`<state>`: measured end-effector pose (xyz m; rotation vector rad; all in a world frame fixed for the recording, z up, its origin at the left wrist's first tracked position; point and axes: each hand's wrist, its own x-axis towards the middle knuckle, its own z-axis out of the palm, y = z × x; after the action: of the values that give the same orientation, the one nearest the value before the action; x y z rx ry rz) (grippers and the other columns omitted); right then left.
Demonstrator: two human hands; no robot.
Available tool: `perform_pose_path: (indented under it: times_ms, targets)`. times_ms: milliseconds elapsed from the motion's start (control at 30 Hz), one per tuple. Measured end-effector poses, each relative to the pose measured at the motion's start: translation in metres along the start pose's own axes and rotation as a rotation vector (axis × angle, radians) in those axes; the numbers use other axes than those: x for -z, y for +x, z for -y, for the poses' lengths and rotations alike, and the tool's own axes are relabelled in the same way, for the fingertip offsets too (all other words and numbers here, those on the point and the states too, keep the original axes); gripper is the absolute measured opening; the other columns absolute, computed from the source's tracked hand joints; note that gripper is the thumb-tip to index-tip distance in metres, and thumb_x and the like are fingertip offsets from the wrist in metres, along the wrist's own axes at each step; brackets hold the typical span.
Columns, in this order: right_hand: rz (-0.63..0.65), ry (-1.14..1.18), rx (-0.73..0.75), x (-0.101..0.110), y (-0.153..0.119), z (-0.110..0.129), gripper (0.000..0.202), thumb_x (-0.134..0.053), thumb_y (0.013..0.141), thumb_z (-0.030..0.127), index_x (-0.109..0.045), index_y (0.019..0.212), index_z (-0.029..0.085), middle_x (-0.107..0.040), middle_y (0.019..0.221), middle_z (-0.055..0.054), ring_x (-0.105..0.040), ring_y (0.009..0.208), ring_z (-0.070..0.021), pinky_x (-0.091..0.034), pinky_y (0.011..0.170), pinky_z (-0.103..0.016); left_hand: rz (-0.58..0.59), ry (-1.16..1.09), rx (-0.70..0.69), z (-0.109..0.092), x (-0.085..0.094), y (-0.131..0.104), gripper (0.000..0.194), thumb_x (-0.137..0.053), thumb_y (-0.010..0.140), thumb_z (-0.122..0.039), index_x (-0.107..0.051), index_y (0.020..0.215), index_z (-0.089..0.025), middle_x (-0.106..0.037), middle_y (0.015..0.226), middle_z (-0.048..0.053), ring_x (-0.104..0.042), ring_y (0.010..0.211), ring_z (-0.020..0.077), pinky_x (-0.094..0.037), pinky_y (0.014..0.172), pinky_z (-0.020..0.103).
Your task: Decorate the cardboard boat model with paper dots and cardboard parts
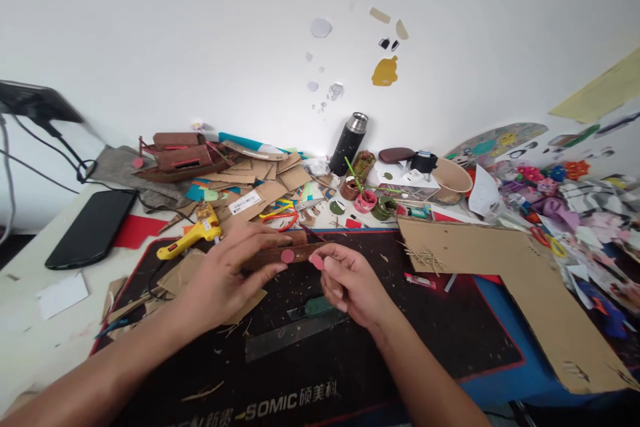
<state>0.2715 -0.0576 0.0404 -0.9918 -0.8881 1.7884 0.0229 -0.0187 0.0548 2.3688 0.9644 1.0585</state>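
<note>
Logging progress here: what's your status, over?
Left hand holding brown model. Right hand pinching small red disc. Green cutter and ruler lying close by, near side.

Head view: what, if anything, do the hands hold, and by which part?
The right hand pinches a pink disc by its edge. The left hand holds the brown model near its left end; the exact grip is partly hidden.

- looks like a little craft workspace, maybe someone's home
- glue gun [203, 230] and cardboard scraps [295, 179] cluttering the counter [30, 300]
- open paint pots [365, 201] too
- cutesy stickers [385, 72] on the white wall [200, 33]
</note>
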Motion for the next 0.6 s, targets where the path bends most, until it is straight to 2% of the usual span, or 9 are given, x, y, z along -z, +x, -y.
perform_pose_path:
  times_ms: [100,233,433,600]
  targets:
    - [0.072,0.101,-0.027,-0.019,0.008,-0.007,0.050,-0.092,0.079,0.061,-0.070,0.097,0.019,-0.044,0.046,0.012,-0.024,0.036,-0.0053,-0.020,0.034,-0.019,0.006,0.034,-0.116,-0.009,-0.001,-0.001,0.032,-0.069,0.104,-0.033,-0.067,0.135,-0.028,-0.079,0.121,0.009,-0.075,0.113,0.0251,-0.064,0.096,0.041]
    - [0.110,0.129,-0.055,-0.031,0.013,-0.013,0.053,-0.092,0.078,0.062,-0.070,0.100,0.019,-0.044,0.047,0.013,-0.024,0.037,-0.0052,-0.021,0.035,-0.018,-0.003,0.065,-0.155,-0.008,-0.001,-0.004,0.032,-0.070,0.102,-0.027,-0.068,0.134,-0.027,-0.079,0.120,0.010,-0.076,0.111,0.0262,-0.064,0.097,0.043]
    - [0.138,0.132,-0.064,-0.034,0.018,-0.019,0.054,-0.090,0.082,0.062,-0.069,0.104,0.018,-0.044,0.048,0.013,-0.023,0.037,-0.0048,-0.020,0.035,-0.018,-0.020,0.046,-0.156,-0.006,0.001,-0.002,0.028,-0.069,0.102,-0.022,-0.069,0.130,-0.028,-0.079,0.119,0.008,-0.076,0.110,0.0241,-0.064,0.094,0.040]
    - [0.157,0.130,-0.057,-0.032,0.018,-0.021,0.054,-0.091,0.082,0.060,-0.067,0.107,0.019,-0.047,0.050,0.013,-0.026,0.036,-0.0046,-0.022,0.035,-0.018,-0.027,0.049,-0.164,-0.008,0.001,0.001,0.017,-0.065,0.105,-0.024,-0.069,0.122,-0.025,-0.078,0.113,0.007,-0.076,0.106,0.0215,-0.063,0.091,0.035]
